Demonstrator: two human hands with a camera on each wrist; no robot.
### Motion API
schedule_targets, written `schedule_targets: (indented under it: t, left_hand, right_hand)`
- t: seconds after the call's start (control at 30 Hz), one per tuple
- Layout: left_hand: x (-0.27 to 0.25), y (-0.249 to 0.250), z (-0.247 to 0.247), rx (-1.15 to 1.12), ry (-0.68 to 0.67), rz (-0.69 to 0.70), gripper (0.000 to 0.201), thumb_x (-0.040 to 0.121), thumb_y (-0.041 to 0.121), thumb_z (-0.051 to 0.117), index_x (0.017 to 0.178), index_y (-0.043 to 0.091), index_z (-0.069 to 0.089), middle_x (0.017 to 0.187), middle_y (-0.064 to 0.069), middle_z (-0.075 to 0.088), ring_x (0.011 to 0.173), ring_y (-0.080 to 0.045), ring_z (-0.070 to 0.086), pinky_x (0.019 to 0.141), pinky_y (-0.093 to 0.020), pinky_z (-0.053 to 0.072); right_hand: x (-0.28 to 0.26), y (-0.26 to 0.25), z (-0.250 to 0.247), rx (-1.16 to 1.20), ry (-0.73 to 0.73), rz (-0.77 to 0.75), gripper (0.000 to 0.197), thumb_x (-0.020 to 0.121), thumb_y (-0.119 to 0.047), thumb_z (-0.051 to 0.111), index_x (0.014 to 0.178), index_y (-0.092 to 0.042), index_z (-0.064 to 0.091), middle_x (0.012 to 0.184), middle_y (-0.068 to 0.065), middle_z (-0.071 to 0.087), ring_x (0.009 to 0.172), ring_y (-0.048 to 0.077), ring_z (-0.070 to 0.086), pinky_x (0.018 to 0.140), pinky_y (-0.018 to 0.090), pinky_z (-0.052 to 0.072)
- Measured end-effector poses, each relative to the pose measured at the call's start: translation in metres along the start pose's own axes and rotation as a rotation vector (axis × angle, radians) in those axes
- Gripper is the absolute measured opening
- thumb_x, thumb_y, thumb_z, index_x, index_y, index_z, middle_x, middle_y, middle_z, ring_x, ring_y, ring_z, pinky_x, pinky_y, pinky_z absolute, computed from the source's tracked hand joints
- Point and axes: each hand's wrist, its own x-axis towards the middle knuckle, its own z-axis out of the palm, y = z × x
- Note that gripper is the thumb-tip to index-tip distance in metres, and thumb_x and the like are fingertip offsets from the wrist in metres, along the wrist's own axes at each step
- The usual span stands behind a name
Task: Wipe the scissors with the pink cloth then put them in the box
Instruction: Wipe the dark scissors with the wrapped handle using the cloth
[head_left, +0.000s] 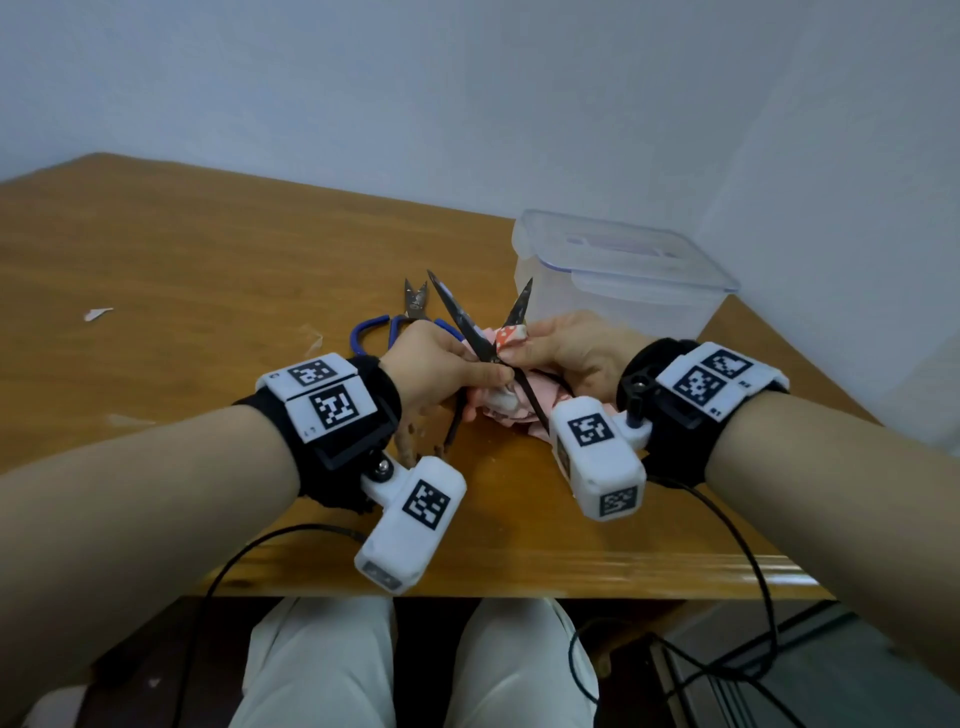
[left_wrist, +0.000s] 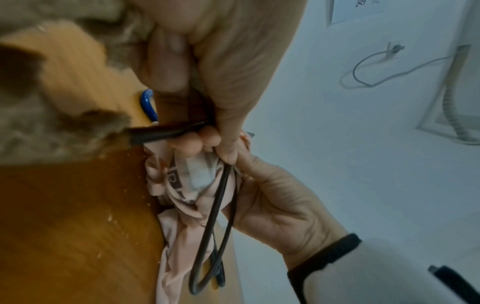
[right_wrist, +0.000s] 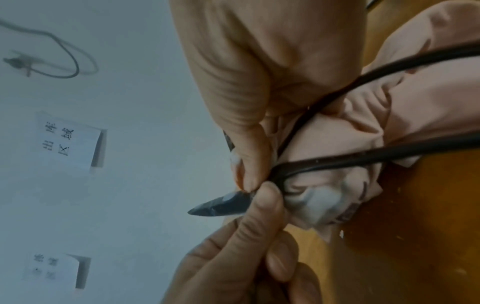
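Observation:
Black scissors (head_left: 457, 317) are held above the table with their blades spread wide and pointing away from me. My left hand (head_left: 493, 374) pinches them near the pivot. In the left wrist view their long handle loops (left_wrist: 215, 226) hang down over the pink cloth (left_wrist: 182, 195). My right hand (head_left: 514, 343) pinches the pink cloth (head_left: 506, 405) against the base of the right blade. The rest of the cloth is bunched under both hands. The right wrist view shows a dark blade tip (right_wrist: 221, 207) sticking out between the fingers of the two hands. The clear plastic box (head_left: 623, 291) stands behind my right hand with its lid on.
Blue-handled snips (head_left: 410, 306) lie on the wooden table (head_left: 208, 270) just beyond my left hand. A small white scrap (head_left: 97, 313) lies far left. Walls close in behind and to the right of the box. The table's front edge is near my wrists.

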Motion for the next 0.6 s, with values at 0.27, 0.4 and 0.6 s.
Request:
schedule_targets:
  t: [0.27, 0.4, 0.6]
  left_hand:
    - [-0.004, -0.002, 0.006, 0.064, -0.025, 0.031, 0.038, 0.086, 0.023, 0.07, 0.09, -0.014, 0.067, 0.049, -0.006, 0.057, 0.023, -0.004, 0.038, 0.029, -0.009, 0.026]
    - [-0.002, -0.001, 0.004, 0.11, 0.005, 0.036, 0.039, 0.087, 0.028, 0.069, 0.089, -0.011, 0.07, 0.048, -0.004, 0.058, 0.024, -0.004, 0.035, 0.029, -0.012, 0.025]
    - [0.0, 0.001, 0.003, 0.137, 0.011, 0.039, 0.04, 0.087, 0.032, 0.069, 0.083, -0.008, 0.071, 0.044, -0.001, 0.057, 0.025, -0.005, 0.035, 0.03, -0.013, 0.026]
  right_hand:
    - [0.005, 0.008, 0.007, 0.04, 0.194, -0.017, 0.022, 0.076, 0.004, 0.071, 0.098, 0.002, 0.067, 0.071, 0.017, 0.069, 0.054, 0.025, 0.067, 0.049, 0.035, 0.057]
    - [0.011, 0.007, 0.012, 0.092, 0.289, -0.071, 0.022, 0.074, 0.003, 0.075, 0.094, 0.004, 0.065, 0.068, 0.017, 0.066, 0.044, 0.021, 0.064, 0.039, 0.03, 0.052]
    - [0.013, 0.005, 0.018, 0.131, 0.321, -0.079, 0.029, 0.072, -0.002, 0.078, 0.096, 0.009, 0.067, 0.084, 0.026, 0.068, 0.057, 0.03, 0.066, 0.051, 0.042, 0.056]
